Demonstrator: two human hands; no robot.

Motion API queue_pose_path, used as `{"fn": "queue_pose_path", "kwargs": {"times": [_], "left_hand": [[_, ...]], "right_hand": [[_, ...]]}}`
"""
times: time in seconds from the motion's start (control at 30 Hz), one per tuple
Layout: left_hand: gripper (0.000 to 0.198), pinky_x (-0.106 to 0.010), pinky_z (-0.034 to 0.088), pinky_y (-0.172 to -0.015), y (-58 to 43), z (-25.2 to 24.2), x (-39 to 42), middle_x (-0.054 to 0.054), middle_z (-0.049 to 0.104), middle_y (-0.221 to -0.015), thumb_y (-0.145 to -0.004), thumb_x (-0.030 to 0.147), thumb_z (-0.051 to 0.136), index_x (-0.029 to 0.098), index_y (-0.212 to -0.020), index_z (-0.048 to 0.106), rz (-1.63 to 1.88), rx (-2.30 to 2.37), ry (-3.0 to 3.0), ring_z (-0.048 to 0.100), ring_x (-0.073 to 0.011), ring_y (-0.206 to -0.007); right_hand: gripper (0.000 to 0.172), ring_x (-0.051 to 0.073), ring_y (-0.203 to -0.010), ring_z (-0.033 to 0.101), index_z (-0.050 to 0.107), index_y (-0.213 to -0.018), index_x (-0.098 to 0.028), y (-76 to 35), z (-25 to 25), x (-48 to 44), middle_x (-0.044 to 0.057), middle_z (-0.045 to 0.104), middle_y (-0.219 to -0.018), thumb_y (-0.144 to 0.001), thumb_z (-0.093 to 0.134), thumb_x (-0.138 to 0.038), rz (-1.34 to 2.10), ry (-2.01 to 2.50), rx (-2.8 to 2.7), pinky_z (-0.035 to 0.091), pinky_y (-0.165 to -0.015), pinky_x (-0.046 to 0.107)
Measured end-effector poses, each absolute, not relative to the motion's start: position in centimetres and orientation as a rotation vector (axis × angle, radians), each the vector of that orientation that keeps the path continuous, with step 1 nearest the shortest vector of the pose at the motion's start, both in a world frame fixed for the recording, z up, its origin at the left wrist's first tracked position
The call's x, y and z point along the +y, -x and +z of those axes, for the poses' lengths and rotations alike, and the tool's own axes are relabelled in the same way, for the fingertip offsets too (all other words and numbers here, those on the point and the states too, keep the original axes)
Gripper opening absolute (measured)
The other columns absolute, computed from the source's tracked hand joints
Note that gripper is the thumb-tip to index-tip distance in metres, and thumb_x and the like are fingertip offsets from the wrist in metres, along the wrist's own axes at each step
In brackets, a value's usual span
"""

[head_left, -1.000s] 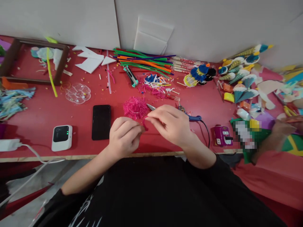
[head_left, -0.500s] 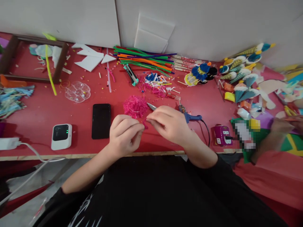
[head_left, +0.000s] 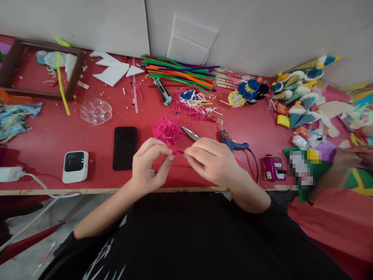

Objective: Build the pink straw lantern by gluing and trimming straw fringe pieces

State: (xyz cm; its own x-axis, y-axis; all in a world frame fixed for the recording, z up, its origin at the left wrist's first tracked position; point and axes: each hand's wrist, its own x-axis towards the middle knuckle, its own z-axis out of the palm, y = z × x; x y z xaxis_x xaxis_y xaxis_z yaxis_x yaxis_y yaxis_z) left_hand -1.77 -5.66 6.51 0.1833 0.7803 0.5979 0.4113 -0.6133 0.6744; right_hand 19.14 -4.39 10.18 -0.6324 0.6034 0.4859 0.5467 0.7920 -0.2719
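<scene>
Between my two hands runs a short curved stretch of a pink pipe cleaner (head_left: 178,151). The fingertips of my left hand (head_left: 151,162) pinch one end of it, thumb against index finger. My right hand (head_left: 211,159) is closed on the other side, palm down, with a bit of pink showing past its wrist. Just beyond the fingers sits a round, spiky pink piece (head_left: 167,130) on the red table. A pointed silver blade (head_left: 190,133) lies beside it, its rear part hidden by my right hand.
A black phone (head_left: 124,148) and a white device (head_left: 75,166) lie to the left. Behind are a green cutter (head_left: 162,91), colourful pipe cleaners (head_left: 180,74) and small cut pieces (head_left: 195,103). Rightward are a blue glue gun (head_left: 233,144), a purple socket block (head_left: 274,168) and another person's hand (head_left: 346,157).
My hands have moved slightly apart, and more of the pink pipe cleaner shows between them. My left fingers have opened into a rounder pinch. The view has shifted a little.
</scene>
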Motion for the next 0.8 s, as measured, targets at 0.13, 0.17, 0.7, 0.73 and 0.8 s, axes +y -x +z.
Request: {"fn": "queue_pose_path", "kwargs": {"times": [0.13,0.17,0.7,0.73,0.8], "left_hand": [[0.012,-0.026,0.053,-0.066,2.1,6.8,-5.8,0.0,0.062,-0.08,-0.093,0.014,0.066,0.02,-0.084,0.061,1.353,1.126,-1.89,0.061,-0.012,-0.073],[0.013,-0.026,0.053,-0.066,2.2,6.9,-5.8,0.0,0.062,-0.08,-0.093,0.014,0.066,0.02,-0.083,0.061,1.349,1.145,-1.898,0.061,-0.012,-0.073],[0.016,-0.033,0.054,-0.069,1.8,6.5,-5.9,-0.002,0.069,-0.082,-0.086,0.009,0.066,0.022,-0.093,0.062,1.412,1.031,-2.486,0.064,-0.017,-0.075],[0.016,-0.033,0.054,-0.068,2.0,6.5,-5.7,-0.002,0.068,-0.082,-0.086,0.009,0.066,0.022,-0.093,0.061,1.424,1.07,-2.472,0.063,-0.0169,-0.074],[0.016,-0.034,0.053,-0.066,2.4,6.5,-5.2,-0.002,0.068,-0.082,-0.085,0.009,0.067,0.023,-0.092,0.061,1.449,1.148,-2.471,0.062,-0.0172,-0.073]], "right_hand": [[0.016,0.015,-0.073,0.06,0.07,-0.089,-0.017,-19.2,10.4,-4.8,0.003,0.07,-0.078,-0.099,0.058,-0.014,0.147,0.769,-2.414,0.05,-0.066,0.029],[0.015,0.015,-0.072,0.06,0.07,-0.09,-0.017,-19.1,10.4,-5.0,0.003,0.07,-0.078,-0.099,0.058,-0.014,0.144,0.743,-2.42,0.049,-0.064,0.029],[0.011,0.015,-0.079,0.064,0.072,-0.094,-0.021,-18.9,9.1,-2.7,0.002,0.075,-0.085,-0.1,0.064,-0.025,0.478,0.883,-2.274,0.051,-0.076,0.03],[0.012,0.015,-0.08,0.063,0.072,-0.095,-0.02,-18.9,8.9,-2.9,0.003,0.075,-0.086,-0.101,0.062,-0.023,0.466,0.884,-2.296,0.051,-0.076,0.031],[0.017,0.017,-0.081,0.061,0.072,-0.097,-0.018,-18.9,8.9,-3.6,0.005,0.073,-0.086,-0.102,0.056,-0.019,0.393,0.852,-2.355,0.051,-0.076,0.031]]}}
